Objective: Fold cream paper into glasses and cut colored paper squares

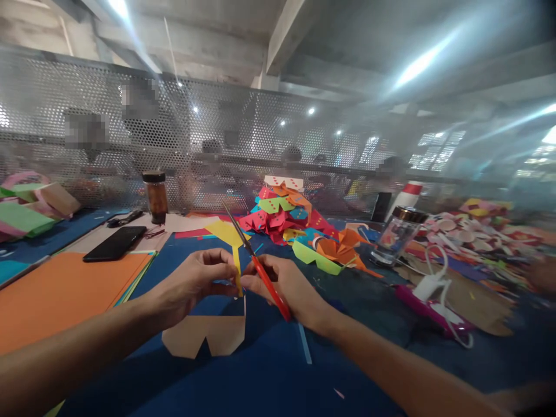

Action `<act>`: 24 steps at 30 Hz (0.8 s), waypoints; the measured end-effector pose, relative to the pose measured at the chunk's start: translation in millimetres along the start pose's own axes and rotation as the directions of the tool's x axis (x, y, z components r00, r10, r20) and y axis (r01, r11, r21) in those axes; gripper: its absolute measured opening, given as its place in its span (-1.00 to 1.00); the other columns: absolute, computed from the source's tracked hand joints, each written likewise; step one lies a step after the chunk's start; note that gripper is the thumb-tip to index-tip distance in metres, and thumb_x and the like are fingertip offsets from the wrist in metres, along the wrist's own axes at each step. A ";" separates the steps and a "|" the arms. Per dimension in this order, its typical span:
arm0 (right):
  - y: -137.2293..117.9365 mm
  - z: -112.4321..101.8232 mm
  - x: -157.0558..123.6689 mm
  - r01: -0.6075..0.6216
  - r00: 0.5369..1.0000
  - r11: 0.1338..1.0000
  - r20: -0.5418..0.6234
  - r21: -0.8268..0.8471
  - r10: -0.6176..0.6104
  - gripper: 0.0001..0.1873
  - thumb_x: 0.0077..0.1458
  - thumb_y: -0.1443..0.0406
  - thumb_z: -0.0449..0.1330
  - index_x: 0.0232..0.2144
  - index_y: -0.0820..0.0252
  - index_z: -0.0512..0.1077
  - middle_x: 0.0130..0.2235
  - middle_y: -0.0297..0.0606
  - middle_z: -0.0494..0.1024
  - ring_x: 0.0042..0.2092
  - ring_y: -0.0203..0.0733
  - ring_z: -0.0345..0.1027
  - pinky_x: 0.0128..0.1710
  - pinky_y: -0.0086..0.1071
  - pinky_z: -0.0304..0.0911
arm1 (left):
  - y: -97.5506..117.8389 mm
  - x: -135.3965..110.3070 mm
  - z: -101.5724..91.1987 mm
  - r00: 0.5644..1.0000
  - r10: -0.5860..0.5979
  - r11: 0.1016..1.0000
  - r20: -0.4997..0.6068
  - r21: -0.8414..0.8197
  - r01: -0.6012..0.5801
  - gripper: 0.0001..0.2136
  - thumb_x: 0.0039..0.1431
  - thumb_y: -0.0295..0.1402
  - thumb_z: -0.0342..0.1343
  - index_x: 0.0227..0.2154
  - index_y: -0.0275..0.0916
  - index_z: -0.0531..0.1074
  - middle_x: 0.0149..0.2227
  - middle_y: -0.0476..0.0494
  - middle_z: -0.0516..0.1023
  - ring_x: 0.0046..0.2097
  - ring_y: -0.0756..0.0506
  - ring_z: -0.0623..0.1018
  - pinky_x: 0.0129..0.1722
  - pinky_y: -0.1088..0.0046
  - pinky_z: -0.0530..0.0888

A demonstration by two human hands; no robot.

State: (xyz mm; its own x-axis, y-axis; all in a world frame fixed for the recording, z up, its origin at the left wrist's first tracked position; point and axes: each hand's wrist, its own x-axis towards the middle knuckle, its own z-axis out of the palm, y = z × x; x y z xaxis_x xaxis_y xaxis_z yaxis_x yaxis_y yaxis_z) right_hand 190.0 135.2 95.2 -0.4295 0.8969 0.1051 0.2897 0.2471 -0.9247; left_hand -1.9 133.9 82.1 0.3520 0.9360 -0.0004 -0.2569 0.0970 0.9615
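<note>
Two hands are meeting at the centre of the head view. Your left hand (197,284) is pinching a yellow paper strip (237,269) between thumb and fingers. Your right hand (286,284) is gripping red-handled scissors (270,285), whose blades are pointing to the upper left; you cannot tell whether its fingertips are touching the strip. Below your left hand, a tan notched cutout (204,337) is showing at lower centre. Folded coloured papers (278,219) are piling up beyond your hands, and a black phone (115,243) is lying at middle left.
</note>
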 end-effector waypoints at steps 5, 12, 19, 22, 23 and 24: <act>3.7 5.9 -2.0 -0.041 0.999 0.998 0.009 0.053 0.041 -0.73 -0.07 0.18 0.35 -0.40 0.20 0.38 -0.54 -0.48 0.30 -0.56 -0.42 0.10 -0.59 -0.48 0.07 | -4.3 -0.7 2.5 0.999 -0.037 0.999 0.004 -0.001 0.037 -0.84 -0.05 -0.37 0.34 -0.49 -0.28 0.44 -0.45 -0.02 0.52 -0.38 0.01 0.52 -0.29 0.46 0.51; 7.5 5.4 -5.2 -0.040 0.998 0.999 0.046 0.021 0.039 -0.72 -0.04 0.16 0.33 -0.38 0.19 0.36 -0.55 -0.49 0.28 -0.57 -0.42 0.08 -0.59 -0.47 0.04 | -8.0 -1.2 4.3 0.998 -0.055 0.998 -0.008 0.018 0.055 -0.87 -0.05 -0.39 0.30 -0.50 -0.27 0.45 -0.44 -0.01 0.54 -0.36 -0.01 0.53 -0.26 0.41 0.50; 9.7 5.9 -5.5 -0.035 0.998 0.999 0.046 0.015 0.034 -0.72 -0.03 0.15 0.32 -0.40 0.19 0.36 -0.58 -0.52 0.24 -0.58 -0.42 0.05 -0.58 -0.48 0.06 | -10.6 -0.7 3.5 0.998 -0.058 0.998 -0.009 0.034 0.059 -0.87 -0.06 -0.39 0.30 -0.50 -0.27 0.45 -0.45 0.00 0.54 -0.37 0.00 0.53 -0.29 0.44 0.49; 11.4 5.1 -5.7 -0.040 0.998 0.999 0.044 0.029 0.039 -0.74 0.00 0.15 0.30 -0.40 0.19 0.35 -0.58 -0.54 0.23 -0.58 -0.43 0.05 -0.57 -0.49 0.06 | -11.0 -0.7 3.9 0.998 -0.056 0.997 -0.007 0.051 0.056 -0.85 -0.08 -0.38 0.32 -0.49 -0.27 0.45 -0.45 -0.01 0.53 -0.38 0.00 0.51 -0.30 0.43 0.49; 11.5 4.9 -5.8 -0.041 0.998 0.999 0.047 0.035 0.039 -0.75 0.01 0.16 0.30 -0.39 0.19 0.35 -0.58 -0.54 0.24 -0.58 -0.43 0.06 -0.56 -0.49 0.06 | -11.1 -0.9 4.2 0.999 -0.052 0.997 -0.010 0.050 0.052 -0.84 -0.08 -0.37 0.32 -0.49 -0.28 0.45 -0.45 -0.01 0.53 -0.38 0.00 0.51 -0.30 0.43 0.49; 11.2 4.7 -5.9 -0.041 0.998 0.999 0.053 0.036 0.039 -0.75 0.01 0.16 0.30 -0.38 0.19 0.35 -0.57 -0.53 0.25 -0.57 -0.43 0.07 -0.56 -0.48 0.06 | -11.1 -1.3 4.5 0.999 -0.046 0.998 -0.011 0.044 0.047 -0.84 -0.08 -0.37 0.33 -0.48 -0.28 0.45 -0.44 -0.02 0.53 -0.38 0.00 0.52 -0.30 0.43 0.50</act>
State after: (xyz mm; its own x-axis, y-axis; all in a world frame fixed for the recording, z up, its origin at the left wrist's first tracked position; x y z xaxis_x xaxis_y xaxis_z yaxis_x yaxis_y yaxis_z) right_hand 191.8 131.0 82.5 -0.4625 0.8852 0.0494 0.2759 0.1967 -0.9409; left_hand 4.6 130.1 72.6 0.3533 0.9343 -0.0481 -0.2000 0.1256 0.9717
